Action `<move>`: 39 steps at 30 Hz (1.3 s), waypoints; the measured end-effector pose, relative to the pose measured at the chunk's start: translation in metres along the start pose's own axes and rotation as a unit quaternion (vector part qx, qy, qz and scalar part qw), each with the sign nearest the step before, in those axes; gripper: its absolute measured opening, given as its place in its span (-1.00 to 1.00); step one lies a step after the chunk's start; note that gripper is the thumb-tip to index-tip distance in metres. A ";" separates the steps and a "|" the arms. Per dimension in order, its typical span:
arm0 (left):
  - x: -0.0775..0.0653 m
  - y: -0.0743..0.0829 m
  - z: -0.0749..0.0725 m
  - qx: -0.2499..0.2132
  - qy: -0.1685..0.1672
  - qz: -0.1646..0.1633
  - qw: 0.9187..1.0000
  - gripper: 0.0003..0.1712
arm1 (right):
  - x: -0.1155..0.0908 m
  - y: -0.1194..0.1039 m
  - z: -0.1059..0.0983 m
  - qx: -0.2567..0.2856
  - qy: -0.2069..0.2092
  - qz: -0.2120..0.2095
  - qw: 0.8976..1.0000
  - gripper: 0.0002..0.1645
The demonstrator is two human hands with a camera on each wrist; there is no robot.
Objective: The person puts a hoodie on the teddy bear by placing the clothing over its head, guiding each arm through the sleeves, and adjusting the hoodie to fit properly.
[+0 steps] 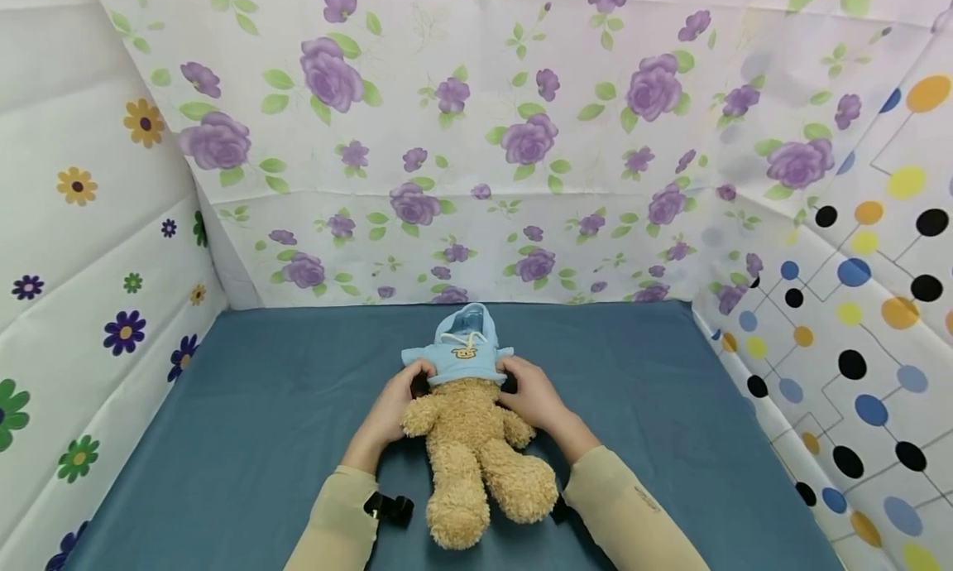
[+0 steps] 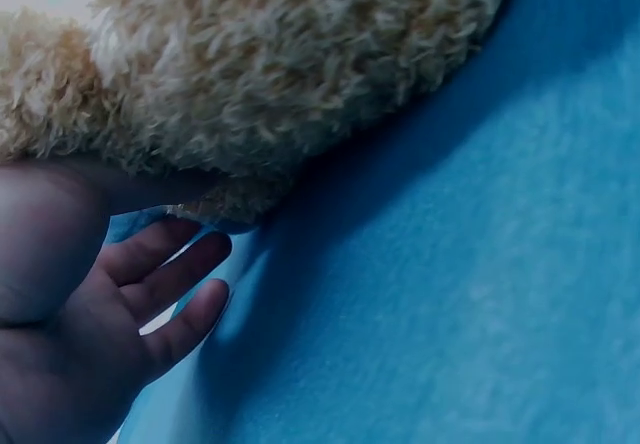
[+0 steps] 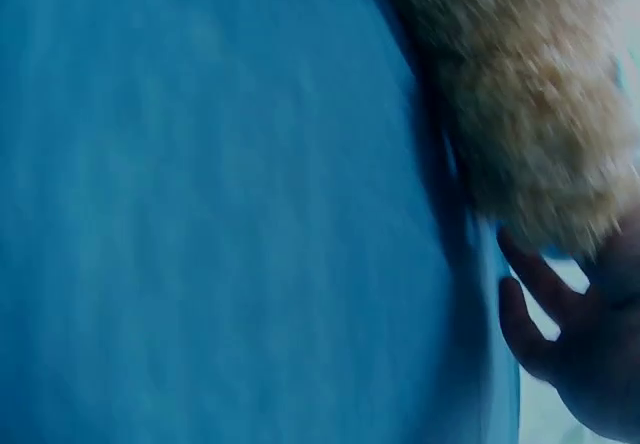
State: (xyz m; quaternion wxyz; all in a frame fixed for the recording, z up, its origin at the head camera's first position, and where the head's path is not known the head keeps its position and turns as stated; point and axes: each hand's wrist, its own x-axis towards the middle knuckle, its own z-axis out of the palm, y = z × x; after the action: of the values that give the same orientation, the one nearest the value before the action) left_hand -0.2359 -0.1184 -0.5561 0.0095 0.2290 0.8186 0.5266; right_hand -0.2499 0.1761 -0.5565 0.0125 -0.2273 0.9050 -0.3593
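A tan plush teddy bear (image 1: 467, 422) lies on its back, feet toward me. Its head is covered by a small light-blue hoodie (image 1: 457, 360) with white drawstrings and a bear face on the chest. My left hand (image 1: 393, 404) pinches the hoodie's lower edge on the left, just above the bear's arm. On the opposite side my right hand (image 1: 532, 391) pinches the same hem. In the left wrist view several fingers (image 2: 190, 329) spread loosely below the fur. The right wrist view is blurred, with fingers (image 3: 525, 329) next to the bear's arm (image 3: 545, 154).
A blue-grey cloth (image 1: 283, 422) covers the table. Behind it hangs a white sheet with purple roses (image 1: 529, 141). Patterned sheets also stand at the left, with flowers (image 1: 124, 333), and at the right, with colored dots (image 1: 852, 364). A black strap (image 1: 390, 509) is at my left wrist.
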 end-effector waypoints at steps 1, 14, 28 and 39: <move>0.000 0.000 0.000 0.002 0.004 0.005 1.000 -0.75 | 0.001 -0.002 0.001 -0.002 0.001 0.008 1.000 -0.63; 0.000 0.000 0.013 0.023 0.053 0.058 0.997 -0.81 | 0.006 -0.026 0.013 -0.038 -0.044 0.094 0.994 -0.80; 0.005 0.012 0.018 0.019 0.134 0.020 0.991 -0.74 | -0.002 -0.037 0.020 -0.043 0.067 0.148 0.986 -0.71; -0.007 0.036 -0.035 -0.049 0.013 -0.125 0.991 -0.54 | -0.009 -0.047 0.004 0.019 0.111 0.055 0.992 -0.69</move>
State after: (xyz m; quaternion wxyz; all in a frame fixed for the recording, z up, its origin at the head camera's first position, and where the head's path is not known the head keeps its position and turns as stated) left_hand -0.2256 -0.1389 -0.5113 0.0762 0.1170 0.8139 0.5640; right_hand -0.2219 0.1468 -0.5298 -0.0639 -0.1358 0.9048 -0.3984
